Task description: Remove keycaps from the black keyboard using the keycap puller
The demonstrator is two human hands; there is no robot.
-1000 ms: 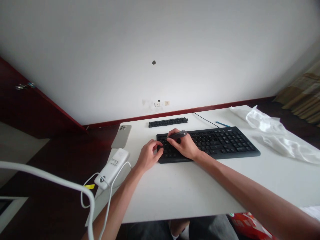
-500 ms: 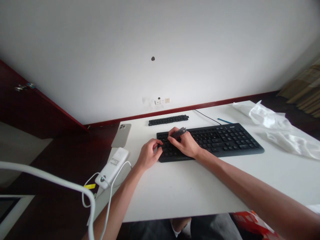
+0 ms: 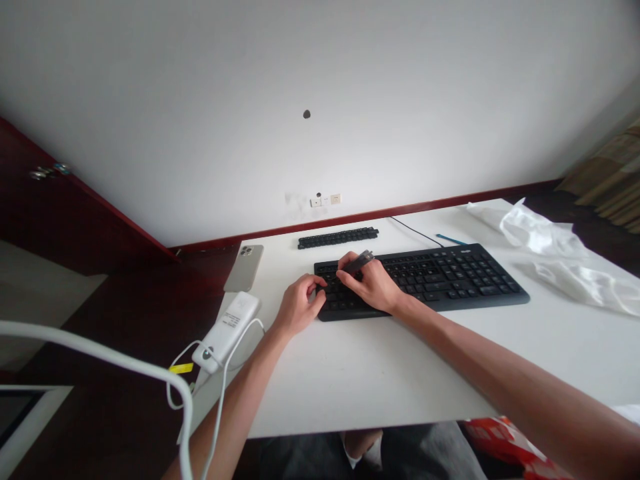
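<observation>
A black full-size keyboard (image 3: pixel 453 305) lies on the white table in front of me. My left hand (image 3: pixel 301 303) is at its left end, fingers curled, with thumb and fingertips gripping the edge by the outer keys. Over the left part of the keys, my right hand (image 3: pixel 373 287) is closed around a slim dark tool (image 3: pixel 361 262). The tool slants up to the right past the knuckles; its lower tip is hidden by my fingers, so its kind is unclear. Behind the keyboard lies a strip of small black pieces (image 3: pixel 339 237), resembling keycaps in rows.
On the table's left side are a phone (image 3: pixel 245 268) and a white power bank (image 3: pixel 230 330) with a white cable (image 3: pixel 220 400). A thin blue stick (image 3: pixel 451 239) and crumpled white plastic wrapping (image 3: pixel 543 233) lie at the right. The keyboard's cord (image 3: pixel 416 231) runs to the back edge.
The view has shifted very slightly. Both hands stay in the same places on the keyboard, and the dark tool remains in my right hand.
</observation>
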